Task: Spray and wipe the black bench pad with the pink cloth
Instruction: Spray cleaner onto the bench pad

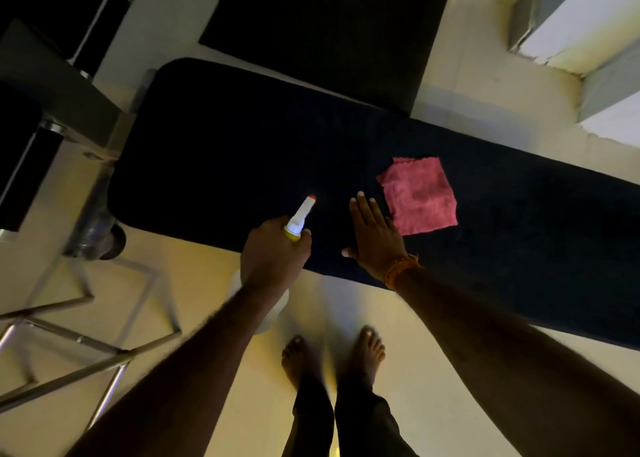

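- The black bench pad runs across the view from 10 o'clock to 4 o'clock, above a pale floor
- The pink cloth lies flat and folded square on the pad, right of centre, at about 2 o'clock from the right hand
- The right hand rests palm down on the pad, fingers straight and close together, thumb spread toward 9 o'clock; its outer edge is just beside the cloth's near corner, and contact cannot be told
- An orange band circles the right wrist
- The left hand grips a white spray bottle, fingers curled round its neck, the red-tipped nozzle pointing toward 1 o'clock over the pad
- Two bare feet stand on the floor at 6 o'clock
- A metal frame stands at 8 o'clock, a second black pad at 12 o'clock
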`<state>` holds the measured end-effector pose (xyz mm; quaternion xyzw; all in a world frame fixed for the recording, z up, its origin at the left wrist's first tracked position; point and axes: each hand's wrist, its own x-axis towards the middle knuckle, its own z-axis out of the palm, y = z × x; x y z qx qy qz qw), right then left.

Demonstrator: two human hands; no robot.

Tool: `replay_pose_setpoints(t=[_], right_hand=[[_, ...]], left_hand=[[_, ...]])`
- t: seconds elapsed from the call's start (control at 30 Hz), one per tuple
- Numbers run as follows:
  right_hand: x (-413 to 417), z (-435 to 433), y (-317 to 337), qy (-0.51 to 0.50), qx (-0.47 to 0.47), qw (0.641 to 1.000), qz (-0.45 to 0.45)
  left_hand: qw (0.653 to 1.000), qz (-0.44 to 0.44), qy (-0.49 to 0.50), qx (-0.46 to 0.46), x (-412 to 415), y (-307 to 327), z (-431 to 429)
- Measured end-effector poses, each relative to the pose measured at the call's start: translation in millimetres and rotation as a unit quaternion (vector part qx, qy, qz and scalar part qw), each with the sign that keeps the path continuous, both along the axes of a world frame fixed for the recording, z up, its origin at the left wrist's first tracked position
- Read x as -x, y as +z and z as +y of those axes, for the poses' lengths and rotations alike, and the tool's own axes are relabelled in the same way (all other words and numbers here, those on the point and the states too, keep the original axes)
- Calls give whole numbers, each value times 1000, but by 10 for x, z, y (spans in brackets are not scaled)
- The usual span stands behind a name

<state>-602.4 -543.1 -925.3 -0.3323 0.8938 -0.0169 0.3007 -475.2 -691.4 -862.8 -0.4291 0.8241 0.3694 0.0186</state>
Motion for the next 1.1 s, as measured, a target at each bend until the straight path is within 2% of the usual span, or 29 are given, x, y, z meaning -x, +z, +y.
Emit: replay_pose_setpoints(t=[0.1,0.23,0.33,0.43,0.53,0.63,0.77,0.87,1.0,1.1], right_hand=[[-84,62,-24,4,5,1000,2],[-158,149,-44,35,5,999,22],[-204,270,-30,79,10,996,36],[-227,353,-34,114,11,993,42],[-207,381,-40,124,18,991,42],[-185,403,-51,124,23,991,40],[-143,466,-68,126,27,991,39],[-112,504,-73,138,31,989,38],[-26,538,-53,145,47,987,44],[62,565,-59,111,55,991,45]], left_hand=[[1000,19,-3,-7,-218,-39,63],[1000,-16,9,9,-466,-113,129],[998,-7,53,-20,-632,-144,219],[996,-23,84,-13,-783,-126,317],[995,2,97,-17,-893,-154,401],[996,-34,81,7,-931,-191,501],[999,-12,34,-26,-923,-263,710],[1000,-27,-3,-3,-854,-298,842],[999,2,4,-32,-631,-317,932],[1000,2,5,2,-432,-354,923]])
